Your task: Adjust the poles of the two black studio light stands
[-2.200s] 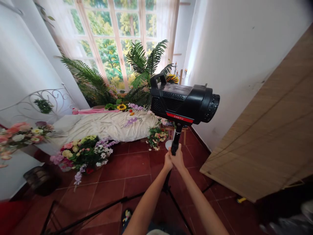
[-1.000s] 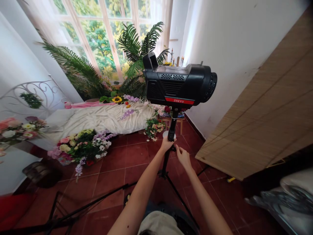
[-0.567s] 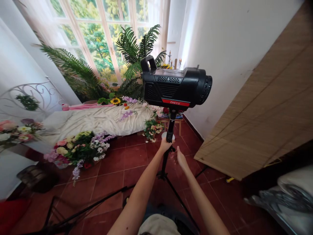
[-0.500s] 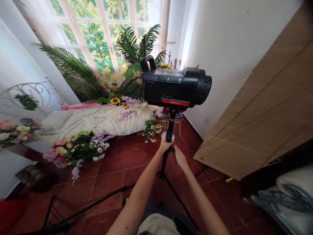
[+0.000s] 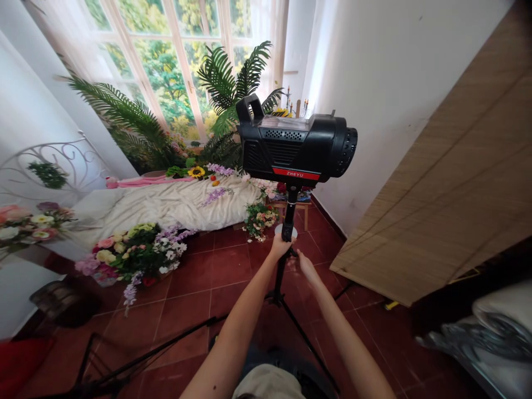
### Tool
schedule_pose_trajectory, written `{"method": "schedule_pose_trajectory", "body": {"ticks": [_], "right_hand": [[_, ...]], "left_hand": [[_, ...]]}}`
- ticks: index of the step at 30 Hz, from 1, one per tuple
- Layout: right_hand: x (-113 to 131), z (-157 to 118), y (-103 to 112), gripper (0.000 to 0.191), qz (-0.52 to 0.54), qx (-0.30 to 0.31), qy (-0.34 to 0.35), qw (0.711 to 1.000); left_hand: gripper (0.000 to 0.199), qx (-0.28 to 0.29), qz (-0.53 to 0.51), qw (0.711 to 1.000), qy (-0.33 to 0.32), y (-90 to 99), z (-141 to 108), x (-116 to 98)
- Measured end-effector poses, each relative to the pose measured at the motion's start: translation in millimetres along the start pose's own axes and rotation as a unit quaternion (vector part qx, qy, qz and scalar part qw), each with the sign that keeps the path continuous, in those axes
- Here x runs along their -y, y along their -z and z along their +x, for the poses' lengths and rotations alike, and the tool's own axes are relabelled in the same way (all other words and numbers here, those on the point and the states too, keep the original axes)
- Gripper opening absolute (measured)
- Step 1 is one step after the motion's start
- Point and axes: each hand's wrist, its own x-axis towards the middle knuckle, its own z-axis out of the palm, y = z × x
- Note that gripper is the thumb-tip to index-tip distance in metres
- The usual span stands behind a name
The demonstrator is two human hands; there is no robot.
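Note:
A black studio light (image 5: 297, 145) with a red label reading ZHEYU sits on top of a black light stand (image 5: 279, 277). My left hand (image 5: 282, 244) is wrapped round the stand's pole below the light. Lower and to the right, my right hand (image 5: 303, 261) is at a small dark knob (image 5: 293, 252) on the side of the pole, its fingers closed on it. The stand's legs spread over the floor in front of my body.
Behind the light are a cream-draped bed (image 5: 166, 205), palm leaves (image 5: 224, 77) and flower arrangements (image 5: 128, 249). A large wooden panel (image 5: 432, 166) leans at the right. Another black stand (image 5: 158, 339) lies across the tiled floor (image 5: 187, 271) at left.
My right hand has shifted slightly, its fingers now nearer the knob and curled under it. The light has moved very slightly left in view.

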Motion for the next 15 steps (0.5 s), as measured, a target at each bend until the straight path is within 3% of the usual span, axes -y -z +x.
{"method": "schedule_pose_trajectory", "body": {"ticks": [2,4,7,10,13,15], "right_hand": [[1.1,-7.0,4.2,0.042,-0.135,-0.079,0.078,0.985],[3.9,-15.0,8.6,0.038,-0.270,-0.125,0.165,0.940],[10.1,-21.8,14.0,0.036,-0.405,-0.134,0.249,0.869],[13.1,-17.3,17.2,0.036,-0.465,-0.128,0.295,0.824],[8.6,-6.6,18.3,0.039,-0.481,-0.126,0.297,0.815],[3.0,-0.6,17.4,0.043,-0.461,-0.116,0.288,0.831]], "left_hand": [[0.019,-0.008,-0.005,1.000,-0.004,-0.5,0.1,0.2],[0.018,-0.021,-0.013,1.000,0.001,-0.9,-0.4,-0.8],[0.016,-0.039,-0.028,0.999,0.023,-1.7,-0.8,-2.6],[0.015,-0.034,-0.038,0.998,0.027,-2.5,1.4,-0.9],[0.015,-0.024,-0.029,0.999,0.019,-2.5,4.5,4.1],[0.015,-0.014,-0.020,1.000,0.018,-2.3,5.7,6.5]]}}
